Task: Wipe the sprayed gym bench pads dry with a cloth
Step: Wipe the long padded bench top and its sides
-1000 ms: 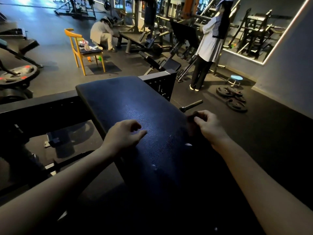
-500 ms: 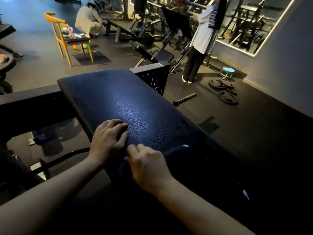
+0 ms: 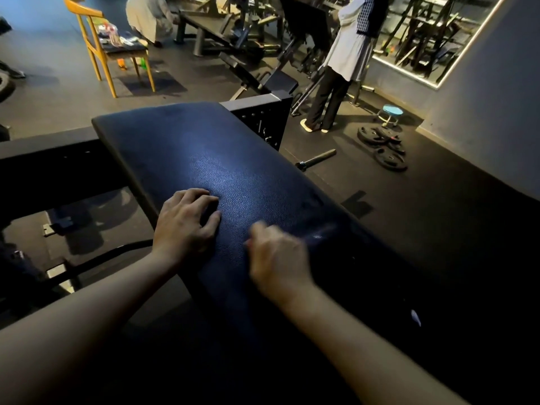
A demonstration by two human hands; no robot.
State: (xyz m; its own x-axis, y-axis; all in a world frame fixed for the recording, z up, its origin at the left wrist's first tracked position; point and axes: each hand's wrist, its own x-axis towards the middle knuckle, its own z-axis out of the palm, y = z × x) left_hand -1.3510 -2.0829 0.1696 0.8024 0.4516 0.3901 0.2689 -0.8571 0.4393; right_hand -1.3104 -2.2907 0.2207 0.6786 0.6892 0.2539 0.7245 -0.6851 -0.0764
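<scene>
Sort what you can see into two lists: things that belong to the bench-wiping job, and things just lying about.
Job: bench pad; left hand resting on it; right hand, blurred, so the cloth cannot be made out.
Lying about: wooden chair; weight plates; blue stool; loose bar on the floor.

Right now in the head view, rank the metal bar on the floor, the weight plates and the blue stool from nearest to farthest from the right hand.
From the right hand:
1. Metal bar, on the floor just beyond the right edge of the bench pad.
2. Weight plates, farther right on the floor.
3. Blue stool, just behind the plates.
</scene>
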